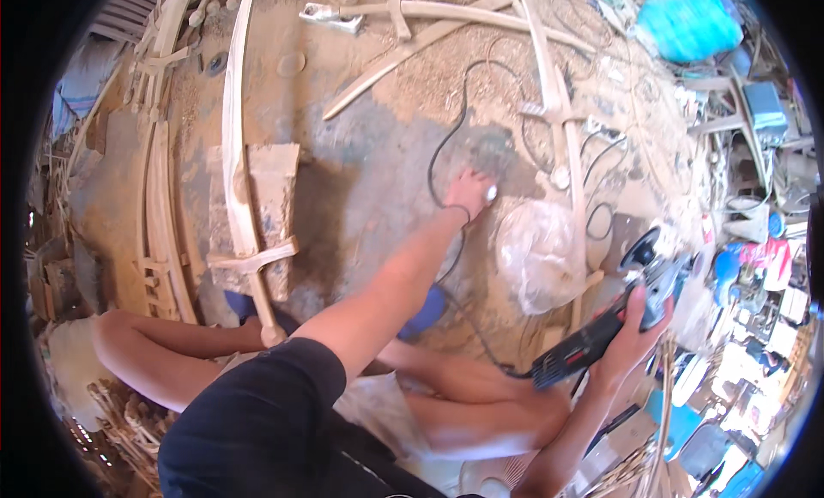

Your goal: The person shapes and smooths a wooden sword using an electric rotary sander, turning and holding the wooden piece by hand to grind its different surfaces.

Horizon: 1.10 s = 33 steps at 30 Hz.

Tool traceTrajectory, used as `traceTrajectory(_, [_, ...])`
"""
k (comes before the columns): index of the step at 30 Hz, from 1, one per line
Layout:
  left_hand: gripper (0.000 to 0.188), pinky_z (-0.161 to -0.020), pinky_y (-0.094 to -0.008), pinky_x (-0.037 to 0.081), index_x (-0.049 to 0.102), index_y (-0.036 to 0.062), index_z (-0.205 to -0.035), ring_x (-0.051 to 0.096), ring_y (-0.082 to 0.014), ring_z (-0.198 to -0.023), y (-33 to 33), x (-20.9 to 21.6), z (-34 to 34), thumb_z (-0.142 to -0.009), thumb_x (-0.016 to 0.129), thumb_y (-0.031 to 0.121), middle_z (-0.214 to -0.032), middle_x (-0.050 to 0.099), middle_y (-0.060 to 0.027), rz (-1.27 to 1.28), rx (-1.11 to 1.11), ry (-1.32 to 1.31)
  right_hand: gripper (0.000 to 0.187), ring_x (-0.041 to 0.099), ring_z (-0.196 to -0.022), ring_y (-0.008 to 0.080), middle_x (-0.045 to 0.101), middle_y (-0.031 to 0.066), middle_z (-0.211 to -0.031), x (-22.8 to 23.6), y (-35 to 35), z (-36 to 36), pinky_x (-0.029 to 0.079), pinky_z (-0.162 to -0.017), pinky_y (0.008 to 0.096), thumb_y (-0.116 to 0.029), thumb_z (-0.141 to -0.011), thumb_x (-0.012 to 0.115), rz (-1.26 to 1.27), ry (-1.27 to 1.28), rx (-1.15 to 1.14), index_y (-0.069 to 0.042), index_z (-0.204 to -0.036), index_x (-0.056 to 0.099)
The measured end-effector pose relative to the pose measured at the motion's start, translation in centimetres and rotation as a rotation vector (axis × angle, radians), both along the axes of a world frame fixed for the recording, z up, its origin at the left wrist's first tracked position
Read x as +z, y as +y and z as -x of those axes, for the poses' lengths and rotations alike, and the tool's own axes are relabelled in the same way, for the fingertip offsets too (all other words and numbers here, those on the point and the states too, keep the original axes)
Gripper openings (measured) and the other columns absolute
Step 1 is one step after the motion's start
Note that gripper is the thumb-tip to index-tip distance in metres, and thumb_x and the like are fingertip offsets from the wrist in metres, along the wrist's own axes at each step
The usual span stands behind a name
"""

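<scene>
The floor (365, 185) spreads under everything, grey in the middle and strewn with pale shavings farther off. The person sits low on it, knees bent out to both sides. To the left, a long wooden piece (236, 150) with a short crossbar near its close end lies over a flat board (279, 193); more wooden parts lie beyond and along the left. A clear plastic bag (536, 262) sits right of centre. The grinder (584, 348) is off the floor at the right, in the right hand (633, 331), which is wrapped round its body; its disc end points away, its tail near the right knee. The black cord (433, 159) runs from that tail past the left wrist. The left hand (468, 191) reaches low over the bare floor, a small white thing (491, 193) at its fingers; blur hides whether they grip it.
</scene>
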State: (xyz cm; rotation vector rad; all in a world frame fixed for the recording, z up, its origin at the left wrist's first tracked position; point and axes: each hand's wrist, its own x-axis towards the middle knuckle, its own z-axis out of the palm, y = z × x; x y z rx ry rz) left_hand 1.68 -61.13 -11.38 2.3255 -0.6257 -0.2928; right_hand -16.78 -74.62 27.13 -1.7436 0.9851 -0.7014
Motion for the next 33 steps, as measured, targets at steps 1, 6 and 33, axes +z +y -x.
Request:
traceTrajectory(1, [0.061, -0.118, -0.0505, 0.050, 0.073, 0.0238, -0.140, 0.059, -0.0323, -0.141, -0.4, -0.1, 0.4, -0.083, 0.094, 0.029, -0.145, 0.070, -0.0044, -0.040, -0.028, 0.089, 0.071, 0.069, -0.068, 0.0194, 0.070, 0.0109, -0.099, 0.1, 0.2, 0.4, 0.062, -0.054, 0.0360, -0.027, -0.107, 0.081, 0.004, 0.017, -0.019, -0.014, -0.164, 0.041])
traceTrajectory(6, [0.076, -0.120, -0.0507, 0.048, 0.061, 0.0179, -0.155, 0.055, -0.0357, -0.145, 2.2, 1.1, 2.1, -0.086, 0.092, 0.024, -0.151, 0.065, -0.0115, 0.027, 0.004, 0.135, 0.071, 0.068, -0.069, 0.0184, 0.070, 0.0110, -0.103, 0.9, 1.1, -0.7, 0.062, -0.057, 0.0353, -0.027, -0.107, 0.082, 0.020, 0.044, -0.024, -0.012, -0.164, 0.042])
traceTrajectory(33, [0.058, -0.094, -0.0513, 0.062, 0.070, -0.0035, -0.119, 0.077, -0.0485, -0.101, 45.6, 13.1, 29.0, -0.077, 0.092, 0.031, -0.102, 0.078, -0.0303, 0.405, 0.793, 0.564, 0.091, 0.074, -0.122, 0.0489, 0.074, 0.0238, -0.141, -10.8, 42.6, -2.1, 0.059, -0.100, 0.0538, -0.038, -0.091, 0.090, 0.417, 0.504, 1.002, -0.024, -0.167, 0.042])
